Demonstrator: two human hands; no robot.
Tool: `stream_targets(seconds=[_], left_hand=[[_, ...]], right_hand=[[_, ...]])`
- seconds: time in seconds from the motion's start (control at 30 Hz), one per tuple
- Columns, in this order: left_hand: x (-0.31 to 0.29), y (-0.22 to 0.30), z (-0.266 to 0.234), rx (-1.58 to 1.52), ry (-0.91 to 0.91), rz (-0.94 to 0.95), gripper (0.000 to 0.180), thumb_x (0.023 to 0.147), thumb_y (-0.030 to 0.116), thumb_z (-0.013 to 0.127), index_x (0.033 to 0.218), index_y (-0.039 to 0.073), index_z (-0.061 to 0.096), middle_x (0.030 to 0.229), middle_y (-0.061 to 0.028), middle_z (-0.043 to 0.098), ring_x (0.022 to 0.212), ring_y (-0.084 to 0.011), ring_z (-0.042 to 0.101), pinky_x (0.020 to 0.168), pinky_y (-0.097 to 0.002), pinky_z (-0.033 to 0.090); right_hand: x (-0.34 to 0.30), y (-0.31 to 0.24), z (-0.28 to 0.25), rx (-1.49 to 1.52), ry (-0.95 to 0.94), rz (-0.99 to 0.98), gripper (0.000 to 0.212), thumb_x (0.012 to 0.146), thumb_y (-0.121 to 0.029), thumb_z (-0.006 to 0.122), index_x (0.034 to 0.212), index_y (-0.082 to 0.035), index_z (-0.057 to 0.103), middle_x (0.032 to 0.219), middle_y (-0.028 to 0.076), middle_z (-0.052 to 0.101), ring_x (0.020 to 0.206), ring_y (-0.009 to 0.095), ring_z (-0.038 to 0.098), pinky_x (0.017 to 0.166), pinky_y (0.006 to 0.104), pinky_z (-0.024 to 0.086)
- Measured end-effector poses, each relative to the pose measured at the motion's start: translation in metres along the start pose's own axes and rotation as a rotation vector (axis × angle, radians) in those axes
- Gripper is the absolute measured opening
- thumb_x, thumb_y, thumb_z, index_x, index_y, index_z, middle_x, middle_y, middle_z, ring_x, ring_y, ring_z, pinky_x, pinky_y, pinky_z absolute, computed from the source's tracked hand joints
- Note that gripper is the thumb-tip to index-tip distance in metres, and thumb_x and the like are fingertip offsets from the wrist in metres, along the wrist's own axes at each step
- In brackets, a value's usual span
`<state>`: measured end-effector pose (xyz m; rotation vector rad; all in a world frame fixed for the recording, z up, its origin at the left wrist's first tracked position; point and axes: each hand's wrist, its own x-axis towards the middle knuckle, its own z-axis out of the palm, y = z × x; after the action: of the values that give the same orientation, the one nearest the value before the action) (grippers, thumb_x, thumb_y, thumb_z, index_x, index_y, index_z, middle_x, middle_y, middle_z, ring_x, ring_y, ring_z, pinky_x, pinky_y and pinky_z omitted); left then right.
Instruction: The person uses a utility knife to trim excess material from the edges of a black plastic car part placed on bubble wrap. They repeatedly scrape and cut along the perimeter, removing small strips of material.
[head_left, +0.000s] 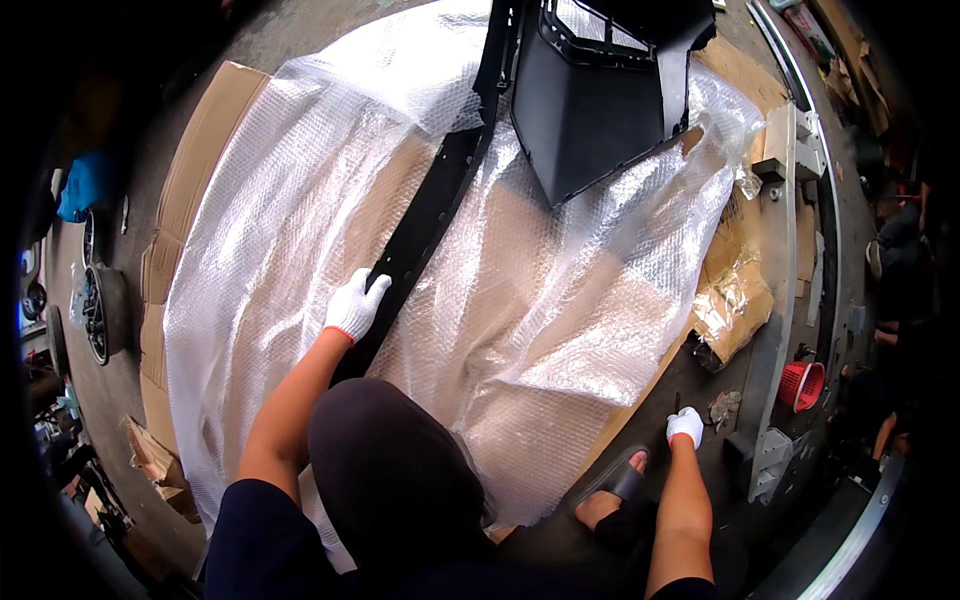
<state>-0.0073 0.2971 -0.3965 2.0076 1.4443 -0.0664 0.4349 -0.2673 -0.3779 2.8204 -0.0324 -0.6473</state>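
My left hand, in a white knit glove with an orange cuff, grips the left edge of a long, curved black plastic strip. The strip lies across a wide sheet of bubble wrap, and its near end is hidden. Low on the right, my right hand, also gloved, is closed near the floor. A thin dark piece sticks up from its fingers, too small to name. At the far side rests a large black molded panel with a framed opening, resembling a car bumper part.
Flattened cardboard shows under the wrap. Along the right runs a grey metal beam beside a red plastic basket. Crumpled brown packaging lies near the beam. A wheel and a blue bag are at left.
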Motion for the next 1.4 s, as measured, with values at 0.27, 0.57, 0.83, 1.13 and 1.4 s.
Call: stream_targets(seconds=[0.27,0.57,0.83,1.13,1.4], left_hand=[[0.025,-0.004,0.036,-0.077,0.004,-0.002,0.055,0.099,0.061,0.056,0.113,0.008,0.058,0.092,-0.0255,0.073,0.088,-0.0469,0.070,0.079,-0.0541,0.054],[0.035,-0.023,0.006,-0.156,0.028,-0.073,0.052,0.096,0.054,0.067,0.104,0.004,0.060,0.093,-0.0248,0.073,0.090,-0.0442,0.071,0.079,-0.0499,0.054],[0.040,-0.025,0.033,-0.216,0.127,-0.064,0.055,0.087,0.053,0.079,0.089,0.001,0.061,0.081,-0.0202,0.072,0.077,-0.0357,0.071,0.073,-0.0445,0.054],[0.063,-0.015,-0.009,-0.106,-0.300,-0.004,0.048,0.093,0.041,0.076,0.090,0.001,0.050,0.074,-0.0084,0.045,0.072,-0.0159,0.044,0.068,-0.0377,0.046],[0.025,-0.017,0.018,-0.036,-0.192,-0.124,0.054,0.088,0.043,0.079,0.102,-0.002,0.053,0.086,-0.0294,0.068,0.082,-0.0461,0.067,0.075,-0.0476,0.052]], right_hand=[[-0.075,-0.113,-0.268,0.420,-0.339,-0.277,0.011,0.094,-0.007,0.065,0.104,-0.003,0.066,0.075,0.013,0.069,0.062,0.020,0.067,0.058,0.0335,0.055],[-0.204,-0.278,-0.476,-0.017,0.005,-0.930,0.028,0.099,-0.025,0.061,0.088,0.001,0.066,0.076,0.006,0.068,0.062,0.012,0.064,0.060,0.0289,0.053],[-0.154,-0.301,-0.356,0.197,-0.078,-1.134,0.061,0.092,-0.011,0.065,0.151,-0.013,0.048,0.089,0.014,0.073,0.083,0.020,0.071,0.082,0.0378,0.058],[-0.028,-0.360,-0.170,0.759,-0.542,-0.899,0.030,0.092,-0.016,0.073,0.115,0.001,0.064,0.088,0.001,0.070,0.083,0.008,0.063,0.079,0.0270,0.052],[0.009,-0.369,-0.101,1.026,-0.620,-0.847,0.012,0.100,-0.013,0.065,0.107,-0.003,0.063,0.088,0.000,0.064,0.080,0.007,0.059,0.073,0.0248,0.050]])
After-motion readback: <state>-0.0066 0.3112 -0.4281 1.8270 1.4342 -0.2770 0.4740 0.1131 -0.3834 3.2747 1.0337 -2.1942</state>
